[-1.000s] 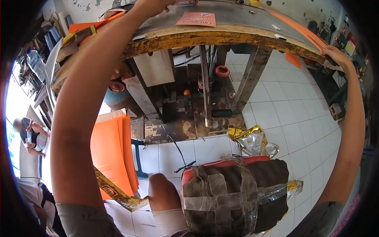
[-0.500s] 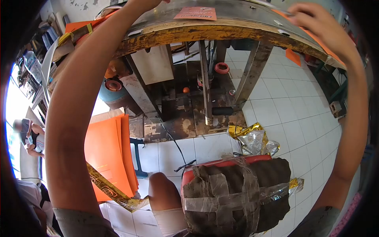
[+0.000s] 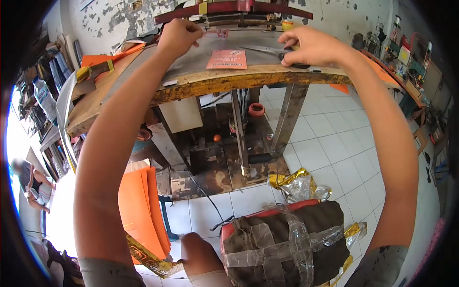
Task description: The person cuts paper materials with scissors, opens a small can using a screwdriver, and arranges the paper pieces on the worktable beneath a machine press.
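Note:
My right hand (image 3: 313, 45) is closed around a pair of scissors (image 3: 262, 49) over the tabletop. Their blades point left and the dark handles lie under my fingers. Across from it, my left hand (image 3: 180, 38) has its fingers curled together above the table; whatever they grip is too small to name. Just right of those fingertips is a small clear piece with reddish print (image 3: 222, 33). Between my hands, nearer the front edge, an orange printed card (image 3: 226, 59) lies flat on the dark table surface (image 3: 191, 67).
A dark red bar (image 3: 229, 7) spans the table's back. Orange sheets (image 3: 138, 205) stand beside my left forearm. A taped, padded seat (image 3: 287, 244) is below the table's front edge (image 3: 248, 79), with gold-and-silver wrapping (image 3: 301, 186) on the floor. Another person (image 3: 36, 184) sits far left.
The view has tilted up, showing more of the table. My right hand has come left from the table's right side, and the scissors now show clearly in it. My left hand is now fully visible.

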The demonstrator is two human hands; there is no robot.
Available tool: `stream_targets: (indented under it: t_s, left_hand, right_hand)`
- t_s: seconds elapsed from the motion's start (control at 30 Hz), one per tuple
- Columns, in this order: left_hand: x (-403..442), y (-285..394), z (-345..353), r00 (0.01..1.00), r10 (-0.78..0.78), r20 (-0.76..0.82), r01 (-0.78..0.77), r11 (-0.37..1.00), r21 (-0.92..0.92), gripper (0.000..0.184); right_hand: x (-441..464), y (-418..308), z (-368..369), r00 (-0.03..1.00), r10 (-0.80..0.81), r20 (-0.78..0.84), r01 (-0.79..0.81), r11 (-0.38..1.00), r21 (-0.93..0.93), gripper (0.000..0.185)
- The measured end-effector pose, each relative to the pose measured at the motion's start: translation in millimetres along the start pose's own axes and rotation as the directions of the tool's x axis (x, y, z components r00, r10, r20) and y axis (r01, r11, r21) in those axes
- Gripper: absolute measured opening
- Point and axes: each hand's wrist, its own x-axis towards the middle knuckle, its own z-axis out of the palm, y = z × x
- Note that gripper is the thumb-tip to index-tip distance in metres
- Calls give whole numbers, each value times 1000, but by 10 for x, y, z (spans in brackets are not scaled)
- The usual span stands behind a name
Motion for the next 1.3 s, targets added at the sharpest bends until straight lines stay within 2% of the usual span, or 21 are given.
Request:
stream_targets:
  t_s: [0.13, 0.17, 0.27, 0.37, 0.47, 0.6, 0.63, 0.77, 0.87, 0.9, 1.0, 1.03, 1.13, 1.17, 1.3]
  left_hand:
    - [-28, -1, 27, 999, -46, 26, 48, 997, -56, 21]
    - [-26, 0, 30, 998, -55, 26, 56, 996, -64, 21]
    - [-39, 29, 16, 998, -59, 32, 61, 996, -65, 25]
    - [-29, 27, 14, 998, -55, 34, 57, 997, -58, 27]
    - [-36, 30, 14, 998, -61, 33, 63, 997, -40, 26]
    - [-17, -3, 21, 999, -48, 14, 48, 999, -24, 22]
    - [-10, -13, 25, 999, -37, 7, 37, 999, -4, 23]
    - [43, -112, 50, 1000, -11, 7, 11, 1000, -16, 25]
    - [34, -88, 58, 1000, 4, -27, -4, 1000, 9, 24]
    - [17, -19, 10, 997, -57, 44, 56, 998, 38, 29]
    - [52, -94, 19, 998, -37, 51, 37, 999, -3, 28]
    - [72, -137, 21, 996, -50, 68, 50, 999, 3, 28]
    - [87, -177, 13, 998, -6, 66, 6, 1000, 1, 28]
    - [87, -169, 8, 997, -7, 71, 10, 999, -31, 30]
    - [61, -77, -2, 996, -44, 81, 41, 999, 35, 32]
  right_hand:
    - [-176, -40, -193, 986, 99, 132, -96, 995, -26, 46]
    - [-213, 86, -166, 999, 11, 40, -7, 994, -109, 41]
    - [-212, 266, -179, 992, -75, 101, 83, 993, -82, 39]
    - [-179, 144, -254, 986, 52, 159, -44, 997, -56, 34]
    - [-5, 36, -314, 943, 176, 282, -98, 958, -269, 28]
    - [58, -116, -293, 952, 196, 236, -106, 932, -348, 23]
    - [-12, -166, -335, 966, 141, 216, -76, 956, -284, 21]
    - [141, 92, -275, 971, 75, 228, -33, 983, -183, 21]
    - [250, 51, -257, 949, 114, 294, -36, 965, -258, 38]
    - [208, -97, -271, 939, 236, 249, -181, 958, -223, 27]
    - [298, -25, -110, 988, 64, 143, -41, 987, -157, 29]
    - [282, -103, -103, 978, 150, 147, -135, 985, -110, 30]
    - [418, -55, 128, 999, -11, 43, 16, 992, -123, 29]
    - [442, -40, 166, 999, 52, 5, -51, 994, -97, 28]
    - [505, -83, 239, 986, 169, -9, -170, 985, -35, 28]
